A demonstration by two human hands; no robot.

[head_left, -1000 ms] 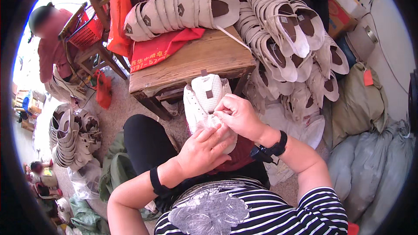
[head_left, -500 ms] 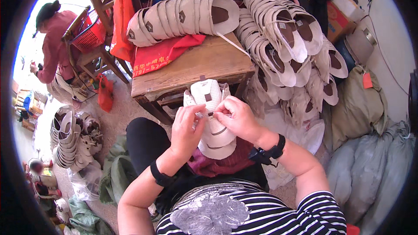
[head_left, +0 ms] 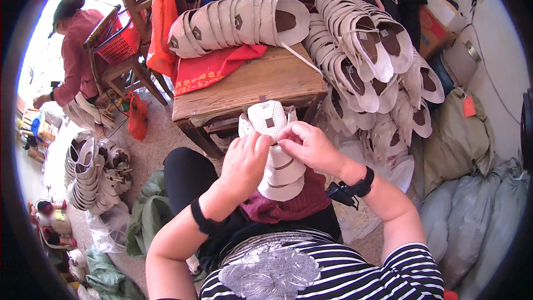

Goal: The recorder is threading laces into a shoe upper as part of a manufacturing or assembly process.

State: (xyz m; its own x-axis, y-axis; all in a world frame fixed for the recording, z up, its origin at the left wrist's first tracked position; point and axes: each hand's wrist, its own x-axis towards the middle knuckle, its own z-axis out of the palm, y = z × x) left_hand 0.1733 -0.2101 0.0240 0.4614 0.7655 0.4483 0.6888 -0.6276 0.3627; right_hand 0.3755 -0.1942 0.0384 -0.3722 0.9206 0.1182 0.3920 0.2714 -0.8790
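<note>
Pale shoe upper [head_left: 277, 157] lies over burgundy cloth [head_left: 283, 209], its tongue [head_left: 260, 114] at twelve o'clock and toe end at six from the bunched fingers of left hand [head_left: 245, 161] and right hand [head_left: 312, 146], what they pinch being hidden.

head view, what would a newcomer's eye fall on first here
Probably the big heap of nested pale shoe uppers, right of the wooden table. Next, the long row of uppers on that table, by red fabric. Then the left hand and right hand, close together at a pale shoe upper before the table.
</note>
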